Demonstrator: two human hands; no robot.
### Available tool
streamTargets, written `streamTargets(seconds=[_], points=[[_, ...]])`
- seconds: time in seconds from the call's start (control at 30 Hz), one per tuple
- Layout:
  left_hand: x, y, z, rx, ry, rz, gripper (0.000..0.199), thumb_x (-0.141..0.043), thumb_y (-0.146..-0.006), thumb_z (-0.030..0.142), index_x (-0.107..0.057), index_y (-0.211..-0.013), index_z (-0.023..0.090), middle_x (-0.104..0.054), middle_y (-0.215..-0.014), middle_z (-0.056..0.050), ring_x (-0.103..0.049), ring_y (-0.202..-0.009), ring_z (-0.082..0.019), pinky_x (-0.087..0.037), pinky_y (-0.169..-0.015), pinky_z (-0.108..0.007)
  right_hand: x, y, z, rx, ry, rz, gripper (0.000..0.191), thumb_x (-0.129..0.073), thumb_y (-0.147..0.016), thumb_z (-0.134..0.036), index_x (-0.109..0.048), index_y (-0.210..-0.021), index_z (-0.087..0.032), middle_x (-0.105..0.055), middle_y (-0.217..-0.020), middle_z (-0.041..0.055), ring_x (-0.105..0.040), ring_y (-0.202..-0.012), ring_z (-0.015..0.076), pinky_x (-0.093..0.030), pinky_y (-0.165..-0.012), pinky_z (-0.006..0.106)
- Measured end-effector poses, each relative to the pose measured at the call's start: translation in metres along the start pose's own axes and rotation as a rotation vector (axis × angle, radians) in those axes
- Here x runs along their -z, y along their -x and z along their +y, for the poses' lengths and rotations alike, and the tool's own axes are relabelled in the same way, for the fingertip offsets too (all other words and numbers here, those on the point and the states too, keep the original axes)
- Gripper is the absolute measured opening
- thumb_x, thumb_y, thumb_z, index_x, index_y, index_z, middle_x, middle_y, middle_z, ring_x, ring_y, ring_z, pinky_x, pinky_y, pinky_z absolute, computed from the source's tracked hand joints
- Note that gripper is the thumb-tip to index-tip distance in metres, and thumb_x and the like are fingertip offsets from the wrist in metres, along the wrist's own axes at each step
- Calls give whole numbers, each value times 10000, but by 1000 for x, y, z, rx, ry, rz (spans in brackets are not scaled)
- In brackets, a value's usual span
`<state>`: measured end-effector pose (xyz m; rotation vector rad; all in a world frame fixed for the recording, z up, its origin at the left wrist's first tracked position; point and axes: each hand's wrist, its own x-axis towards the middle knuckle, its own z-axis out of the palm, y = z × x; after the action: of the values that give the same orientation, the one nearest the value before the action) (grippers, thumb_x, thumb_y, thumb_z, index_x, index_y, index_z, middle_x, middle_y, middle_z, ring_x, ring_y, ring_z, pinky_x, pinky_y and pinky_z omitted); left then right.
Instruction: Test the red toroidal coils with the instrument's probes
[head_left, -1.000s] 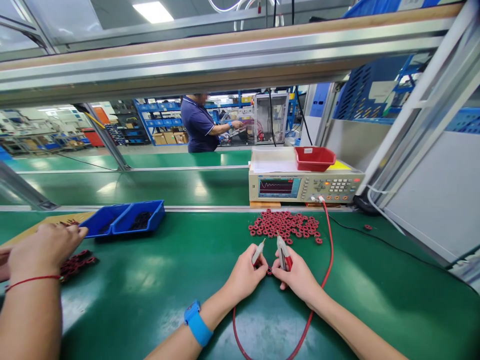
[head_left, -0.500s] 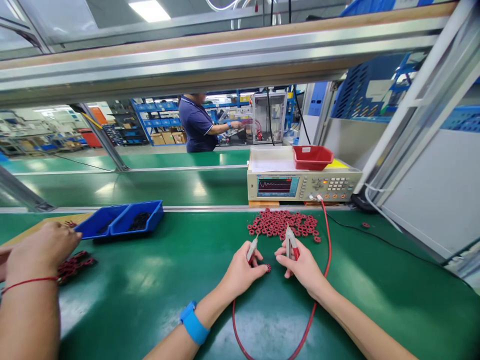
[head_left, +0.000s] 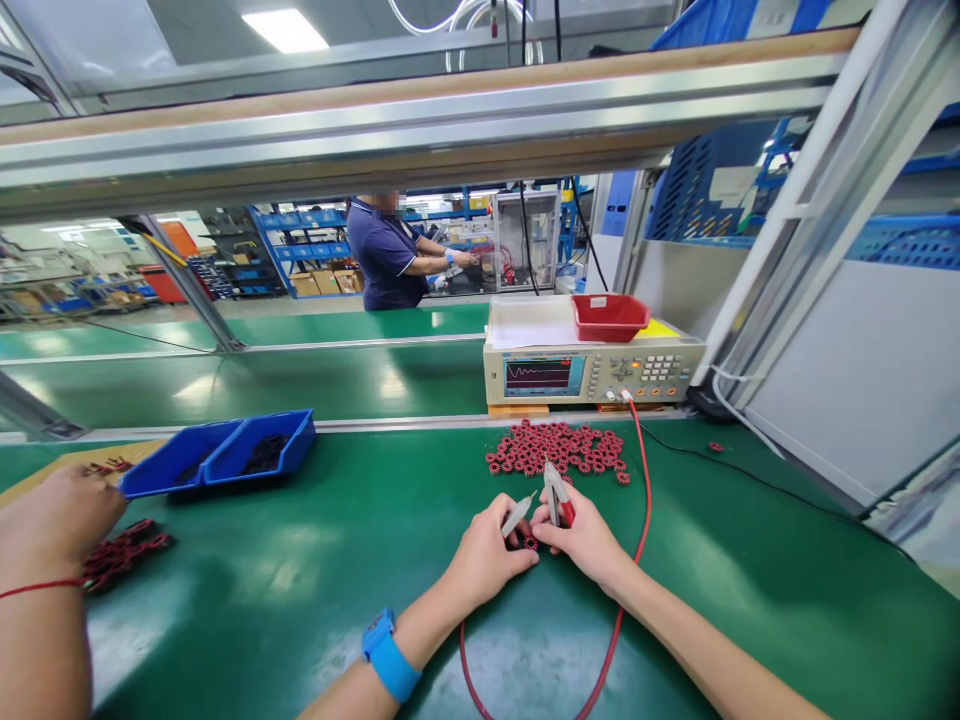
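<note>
My left hand (head_left: 487, 550), with a blue band at the wrist, is closed round a grey test probe (head_left: 517, 515). A small red toothed ring (head_left: 531, 543) is at its fingertips. Close by on the right, my right hand (head_left: 581, 535) grips a grey and red probe (head_left: 556, 495), its fingertips near the same ring. Behind both hands lies a pile of red rings (head_left: 555, 447) on the green table (head_left: 337, 600). A red cable (head_left: 645, 480) runs from the tester (head_left: 600, 370) and loops below my hands.
A red tray (head_left: 611, 318) sits on the tester. Two blue bins (head_left: 259, 450) holding dark parts stand at the left, beside another person's hand (head_left: 71, 515) and more red rings (head_left: 124, 555). Another person (head_left: 382, 255) stands beyond the table.
My right hand has moved left, towards my left hand and the small ring. The two probes are closer together. The whole view has shifted slightly.
</note>
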<state>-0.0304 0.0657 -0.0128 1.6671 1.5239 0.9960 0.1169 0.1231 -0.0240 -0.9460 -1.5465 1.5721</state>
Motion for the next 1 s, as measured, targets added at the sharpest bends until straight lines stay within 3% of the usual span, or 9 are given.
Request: streamTargets(seconds=[0.6,1.0], points=[[-2,0,-3,29,-50,3,272,-677,-603,128,-479,-776,201,-540,-679,65,-509,-616,-120,-367,-562,-206,-1,0,0,40,-59,-122,373,-691,-614,-290,-405,-840,-207,-535,-618,-68,-456,-505,87,-367,-468,218],[-3,-1,-2,28,-58,29,226,-635,-623,107,-481,-763,195,-546,-666,70,-487,-561,-101,-354,-525,-197,0,2,-2,30,-67,-11,410,-716,-609,-398,-439,-840,-204,-523,-624,-62,-459,-507,90,-390,-428,208]])
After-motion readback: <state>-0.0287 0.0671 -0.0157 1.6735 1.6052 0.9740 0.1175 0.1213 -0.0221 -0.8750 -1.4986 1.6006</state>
